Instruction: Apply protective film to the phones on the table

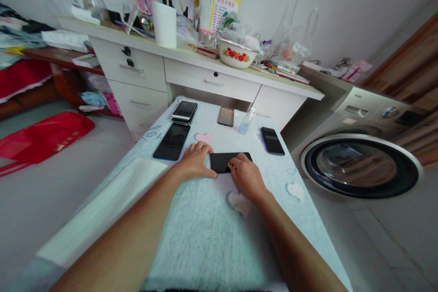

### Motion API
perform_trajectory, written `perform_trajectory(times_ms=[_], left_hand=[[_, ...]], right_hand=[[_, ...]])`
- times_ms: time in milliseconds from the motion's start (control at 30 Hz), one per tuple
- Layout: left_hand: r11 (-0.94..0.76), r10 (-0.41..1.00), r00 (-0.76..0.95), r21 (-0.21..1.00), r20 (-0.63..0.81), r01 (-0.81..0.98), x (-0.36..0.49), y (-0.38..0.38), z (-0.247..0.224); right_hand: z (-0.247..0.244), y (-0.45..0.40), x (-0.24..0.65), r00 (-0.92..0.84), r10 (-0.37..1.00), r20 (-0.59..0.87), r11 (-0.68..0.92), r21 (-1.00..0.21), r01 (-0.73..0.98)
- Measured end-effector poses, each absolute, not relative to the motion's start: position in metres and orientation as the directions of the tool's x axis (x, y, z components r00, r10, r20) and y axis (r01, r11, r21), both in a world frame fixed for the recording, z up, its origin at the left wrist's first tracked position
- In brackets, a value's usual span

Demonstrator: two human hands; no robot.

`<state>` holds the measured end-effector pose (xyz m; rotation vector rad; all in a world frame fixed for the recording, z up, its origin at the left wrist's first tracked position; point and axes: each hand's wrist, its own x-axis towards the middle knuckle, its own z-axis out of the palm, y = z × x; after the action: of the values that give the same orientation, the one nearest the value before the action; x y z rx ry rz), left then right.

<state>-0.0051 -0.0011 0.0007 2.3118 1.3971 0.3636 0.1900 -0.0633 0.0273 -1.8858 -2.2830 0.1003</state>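
Observation:
A black smartphone (pixel 221 162) lies sideways, screen up, on the cloth-covered table (pixel 191 237). My left hand (pixel 196 160) is at its left end, with thumb and forefinger at the two corners, gripping it. Across the right part of the screen rests my right hand (pixel 245 173), its fingers curled and pressed together. Something small and pale may show between those fingertips, but I cannot make it out. Left of my left hand is a larger dark smartphone (pixel 172 142). Behind that one sits a small stack of phones (pixel 185 110).
Toward the back are a brownish phone case (pixel 226 116) and a clear spray bottle (pixel 247 121). Another phone (pixel 273 141) lies near the right edge. A white strip (pixel 112 205) runs along the left side. A drawer desk (pixel 212 80) stands behind, a washing machine (pixel 362 114) to the right.

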Motion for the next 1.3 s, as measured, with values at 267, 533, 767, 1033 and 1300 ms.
perform_trajectory(times_ms=[267, 533, 767, 1033, 1300], left_hand=[[-0.415, 0.886, 0.463, 0.461, 0.009, 0.784, -0.005, 0.0, -0.001], [-0.413, 0.89, 0.457, 0.462, 0.018, 0.785, -0.004, 0.0, -0.002], [-0.409, 0.89, 0.456, 0.467, 0.015, 0.784, -0.004, -0.001, -0.001], [-0.424, 0.89, 0.454, 0.449, 0.045, 0.787, -0.003, -0.003, -0.004], [-0.435, 0.892, 0.442, 0.435, 0.09, 0.789, -0.004, -0.009, -0.005]], right_hand=[[0.019, -0.074, 0.176, -0.296, 0.949, 0.111, 0.315, -0.225, 0.922], [0.024, -0.073, 0.196, -0.266, 0.96, 0.085, 0.279, -0.229, 0.933], [0.029, -0.069, 0.226, -0.167, 0.984, 0.068, 0.178, -0.229, 0.957], [0.027, -0.062, 0.251, -0.063, 0.996, 0.069, 0.079, -0.262, 0.962], [0.022, -0.055, 0.262, -0.006, 0.997, 0.081, 0.028, -0.27, 0.963]])
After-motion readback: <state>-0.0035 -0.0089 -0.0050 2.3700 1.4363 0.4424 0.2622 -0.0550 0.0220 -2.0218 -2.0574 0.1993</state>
